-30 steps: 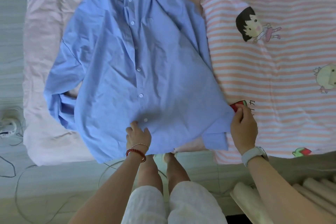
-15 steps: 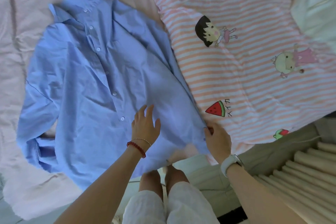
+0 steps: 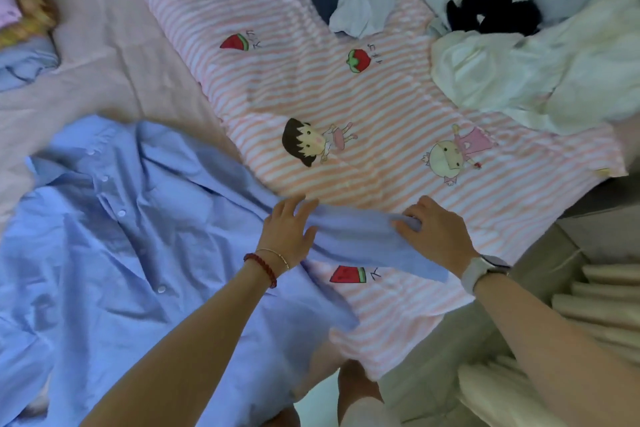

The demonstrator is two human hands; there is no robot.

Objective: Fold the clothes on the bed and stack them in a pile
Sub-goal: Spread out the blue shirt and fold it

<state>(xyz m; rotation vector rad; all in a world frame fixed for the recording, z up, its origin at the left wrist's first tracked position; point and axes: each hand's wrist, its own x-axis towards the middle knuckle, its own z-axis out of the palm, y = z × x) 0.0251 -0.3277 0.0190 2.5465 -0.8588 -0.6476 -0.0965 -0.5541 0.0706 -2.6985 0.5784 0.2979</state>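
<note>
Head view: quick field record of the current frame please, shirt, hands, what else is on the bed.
garment: blue button-up shirt, spread front side up, wrinkled
sleeve: blue sleeve stretched out to the right over the striped quilt
left hand: left hand flat on the sleeve near the shoulder, fingers spread
right hand: right hand grips the sleeve's far end
unfolded pile: white and black clothes heaped at upper right
fold status: shirt not yet folded

The shirt (image 3: 114, 253) under the left hand (image 3: 289, 232) is plain light blue with white buttons. The blanket (image 3: 398, 107) beyond the right hand (image 3: 436, 232) has pink and white stripes with cartoon girls, watermelons and strawberries.
</note>
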